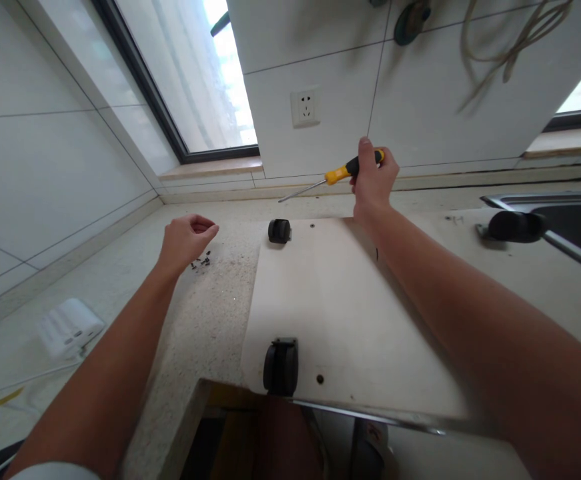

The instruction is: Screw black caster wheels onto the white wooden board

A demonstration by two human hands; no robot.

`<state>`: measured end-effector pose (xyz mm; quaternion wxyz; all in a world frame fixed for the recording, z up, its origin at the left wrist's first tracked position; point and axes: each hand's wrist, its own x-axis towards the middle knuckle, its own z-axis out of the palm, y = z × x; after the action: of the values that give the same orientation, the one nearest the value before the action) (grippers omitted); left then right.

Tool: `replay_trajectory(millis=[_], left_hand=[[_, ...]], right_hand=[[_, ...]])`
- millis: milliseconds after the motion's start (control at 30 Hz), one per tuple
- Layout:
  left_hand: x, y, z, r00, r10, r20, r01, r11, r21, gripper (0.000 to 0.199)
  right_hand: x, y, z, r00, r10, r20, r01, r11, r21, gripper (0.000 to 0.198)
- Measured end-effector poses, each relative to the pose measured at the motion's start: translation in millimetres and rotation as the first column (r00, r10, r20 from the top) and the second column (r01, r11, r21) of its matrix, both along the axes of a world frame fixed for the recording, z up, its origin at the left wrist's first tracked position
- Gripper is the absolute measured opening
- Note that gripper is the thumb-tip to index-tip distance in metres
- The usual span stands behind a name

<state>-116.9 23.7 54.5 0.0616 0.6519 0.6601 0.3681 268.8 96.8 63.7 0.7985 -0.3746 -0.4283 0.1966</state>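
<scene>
My right hand is wrapped round the yellow and black handle of a screwdriver, its shaft pointing left above the far edge of a white board. Just below the tip, a black caster wheel sits at the board's far left corner. Another caster is at the near left corner. My left hand has thumb and fingers pinched together over the countertop; whatever they hold is hidden. Beside it lie several small dark screws.
A third caster is at the right, close to the sink and a metal rod. On the left stands a white power bank-like box with a cable. A wall socket and window frame are behind the speckled countertop.
</scene>
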Motion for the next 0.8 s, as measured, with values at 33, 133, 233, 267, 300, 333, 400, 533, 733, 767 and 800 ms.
replay_trajectory(millis=[33,133,233,267,300,333,400,533,733,767,800], left_hand=[[10.0,-3.6,6.0,0.989,-0.074,0.127,0.07,0.997,0.035,0.03],[37.7,-14.3,18.3,0.885,-0.302,0.354,0.262,0.952,0.157,0.037],[56.3,-22.4,23.2,0.788,-0.425,0.445,0.367,0.905,0.214,0.037],[60.1,-24.2,23.9,0.764,-0.439,0.473,0.381,0.898,0.217,0.036],[62.9,-25.6,24.4,0.746,-0.444,0.496,0.39,0.895,0.215,0.035],[64.9,-26.6,24.8,0.732,-0.445,0.515,0.396,0.894,0.208,0.035],[66.6,-27.8,25.5,0.723,-0.44,0.533,0.404,0.895,0.19,0.035],[66.2,-29.1,26.8,0.715,-0.433,0.549,0.407,0.896,0.178,0.035],[67.9,-31.0,28.2,0.683,-0.441,0.582,0.418,0.89,0.184,0.032],[68.5,-31.2,28.3,0.681,-0.442,0.583,0.417,0.89,0.187,0.032],[68.9,-31.4,28.4,0.683,-0.442,0.582,0.414,0.89,0.19,0.032]], right_hand=[[-5.4,-3.8,8.0,0.999,0.004,-0.037,-0.004,1.0,0.01,0.052],[-24.6,-20.4,34.3,0.996,0.076,-0.041,-0.074,0.996,0.052,0.053],[-42.2,-38.8,53.8,0.992,0.125,0.006,-0.125,0.987,0.098,0.059],[-46.6,-43.9,57.5,0.991,0.133,0.018,-0.134,0.985,0.112,0.061],[-50.0,-48.1,59.7,0.99,0.139,0.031,-0.141,0.982,0.124,0.063],[-52.3,-51.3,60.7,0.989,0.142,0.042,-0.147,0.98,0.132,0.064],[-54.0,-54.8,60.3,0.987,0.149,0.063,-0.156,0.978,0.139,0.064],[-49.7,-52.3,56.7,0.989,0.135,0.066,-0.143,0.98,0.141,0.063],[-47.4,-46.3,53.2,0.99,0.117,0.076,-0.125,0.985,0.118,0.064],[-48.3,-46.7,52.9,0.989,0.123,0.084,-0.132,0.985,0.114,0.063],[-49.3,-47.4,52.6,0.987,0.133,0.085,-0.142,0.984,0.11,0.062]])
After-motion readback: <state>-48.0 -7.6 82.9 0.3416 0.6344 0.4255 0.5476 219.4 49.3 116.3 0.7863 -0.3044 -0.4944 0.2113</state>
